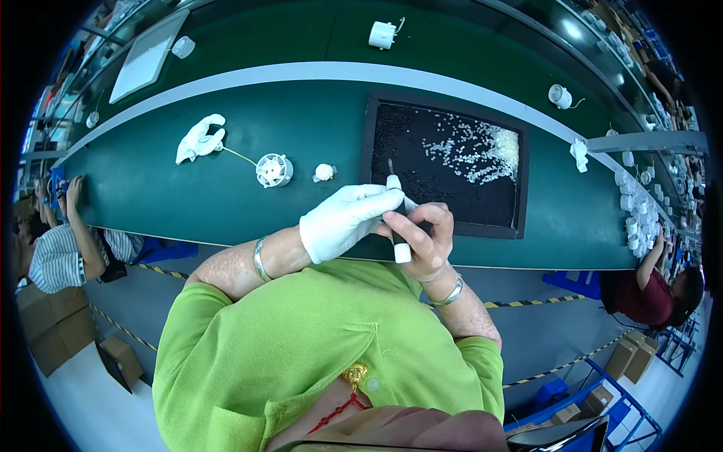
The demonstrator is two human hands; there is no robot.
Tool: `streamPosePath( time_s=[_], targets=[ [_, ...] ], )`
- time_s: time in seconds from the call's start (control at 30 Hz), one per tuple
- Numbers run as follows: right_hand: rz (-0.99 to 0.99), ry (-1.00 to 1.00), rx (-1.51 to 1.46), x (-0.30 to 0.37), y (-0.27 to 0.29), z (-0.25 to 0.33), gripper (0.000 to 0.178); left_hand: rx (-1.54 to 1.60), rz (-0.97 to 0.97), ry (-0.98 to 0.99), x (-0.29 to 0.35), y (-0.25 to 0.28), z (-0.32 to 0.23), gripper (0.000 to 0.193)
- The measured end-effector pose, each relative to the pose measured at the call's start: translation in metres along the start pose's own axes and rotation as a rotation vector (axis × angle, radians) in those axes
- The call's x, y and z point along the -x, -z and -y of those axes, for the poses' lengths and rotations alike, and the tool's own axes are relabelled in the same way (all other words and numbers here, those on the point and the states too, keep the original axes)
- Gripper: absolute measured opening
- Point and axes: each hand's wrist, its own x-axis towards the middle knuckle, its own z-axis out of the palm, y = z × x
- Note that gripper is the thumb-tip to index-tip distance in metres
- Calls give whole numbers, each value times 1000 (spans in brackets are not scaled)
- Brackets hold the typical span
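Observation:
In front of my chest, both hands hold a black-and-white stick-shaped tool (402,251) with a thin tip, like a small screwdriver. My left hand (343,218), in a white glove, is closed round its upper part. The bare fingers of my right hand (423,239) pinch its black middle. The tip points away from me, over the near left of a dark tray (374,151). Small white pieces (482,154) are spread in the tray's right half, with black ones (395,124) at its left. Left of my hands sit a small white part (324,172) and a round white ribbed housing (273,171) with a wire.
A crumpled white glove (201,139) lies at the left of the green table (248,203). White housings with wires (382,35) (559,96) stand beyond the pale strip (316,71). At far right are many white parts (640,218) near another person (655,294); someone else (64,256) works at far left.

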Motion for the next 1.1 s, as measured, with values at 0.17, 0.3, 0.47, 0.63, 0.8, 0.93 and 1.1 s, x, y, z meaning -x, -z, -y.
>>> streamPosePath(
  time_s=[0.17, 0.3, 0.47, 0.63, 0.8, 0.93, 1.1],
  targets=[
    [-475, -570, -623, -11, 33, -29, 30, -676, -98, -133, 1, -7, -9, 23],
    [-806, -747, -1185, 3, 97, -89, 23, -1478, -202, -690, 11, 29, -18, 18],
    [-627, -801, -853, -1, 85, -93, 23, -1491, -447, -761, 18, 59, 2, 43],
    [-396, -708, -288, -28, 54, -99, 23, -1735, -346, -763, 10, 48, 14, 78],
    [-355, -684, -145, -32, 40, -108, 22, -1861, -410, -910, 5, 56, 12, 78],
    [-352, -717, -82, -34, 36, -110, 23, -1763, -521, -962, 6, 68, 13, 71],
    [-310, -744, -69, -35, 36, -110, 24, -1633, -598, -996, 2, 69, 13, 59]
  ],
)
